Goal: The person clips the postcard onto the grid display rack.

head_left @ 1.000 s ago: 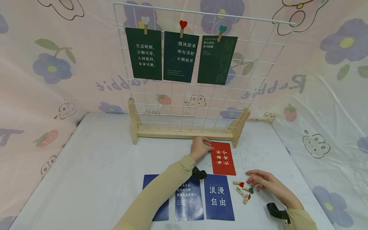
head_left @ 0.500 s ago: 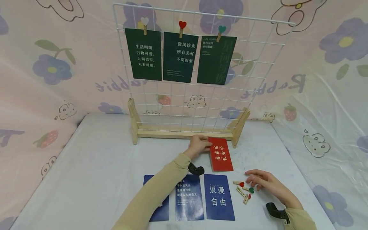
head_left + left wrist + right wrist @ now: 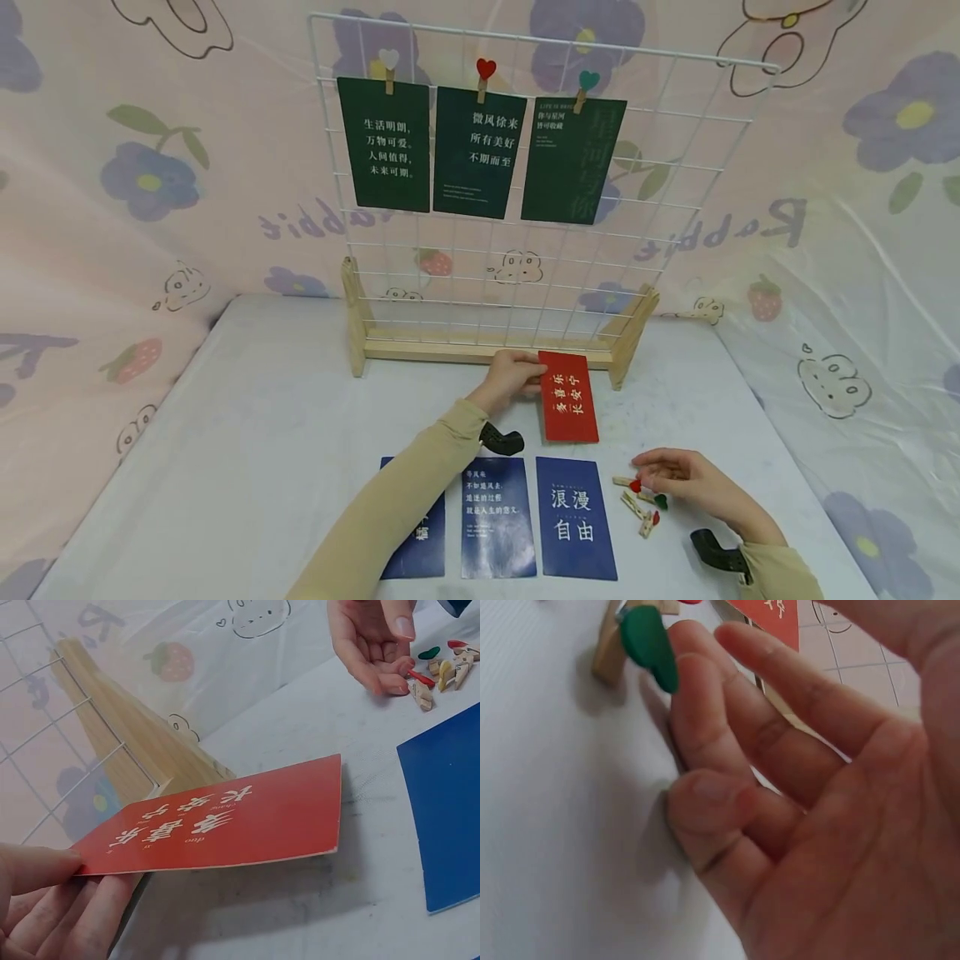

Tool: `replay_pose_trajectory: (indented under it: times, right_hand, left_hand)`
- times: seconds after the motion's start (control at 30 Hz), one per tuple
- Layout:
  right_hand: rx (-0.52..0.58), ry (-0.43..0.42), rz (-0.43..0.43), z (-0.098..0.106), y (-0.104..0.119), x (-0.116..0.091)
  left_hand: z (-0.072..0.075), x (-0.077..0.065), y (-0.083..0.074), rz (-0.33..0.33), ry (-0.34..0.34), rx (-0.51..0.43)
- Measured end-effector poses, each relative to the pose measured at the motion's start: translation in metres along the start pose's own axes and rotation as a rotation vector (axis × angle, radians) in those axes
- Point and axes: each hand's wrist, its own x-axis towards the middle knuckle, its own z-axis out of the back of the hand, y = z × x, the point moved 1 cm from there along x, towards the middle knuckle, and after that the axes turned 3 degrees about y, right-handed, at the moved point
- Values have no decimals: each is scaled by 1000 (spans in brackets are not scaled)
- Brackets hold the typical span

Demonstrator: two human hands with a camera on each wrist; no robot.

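Observation:
My left hand pinches a red card by its edge, thumb on top and fingers underneath. In the left wrist view the red card is lifted off the table, its shadow below. My right hand rests at the right beside several small wooden clothespins with heart tops. In the right wrist view its fingers are loosely curled with nothing between them, close to a green heart clothespin. Three blue cards lie in a row on the table, the leftmost partly hidden by my left sleeve.
Behind the red card stands a white wire grid in a wooden base. Three green cards hang on it from heart clothespins. A white cloth covers the table, and a printed curtain surrounds it.
My left hand has drawn the red card slightly left and toward the grid, raising it off the table. The right hand has shifted slightly left, closer over the clothespins.

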Motion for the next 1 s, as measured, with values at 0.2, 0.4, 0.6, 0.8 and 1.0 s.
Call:
replay_pose_trajectory:
  times: [0.2, 0.4, 0.6, 0.8, 1.0]
  right_hand:
    - [-44, 2, 59, -4, 1, 0]
    - [-135, -29, 49, -7, 3, 2]
    - [-178, -60, 21, -11, 7, 5]
    - [-172, -61, 23, -13, 9, 7]
    - [-155, -62, 13, -11, 8, 7]
  left_hand:
    - [4, -5, -3, -9, -1, 5]
    - [8, -6, 0, -12, -3, -5]
    - [10, -8, -2, -10, 4, -18]
    - [11, -9, -4, -10, 4, -19]
    - [10, -10, -4, -7, 21, -10]
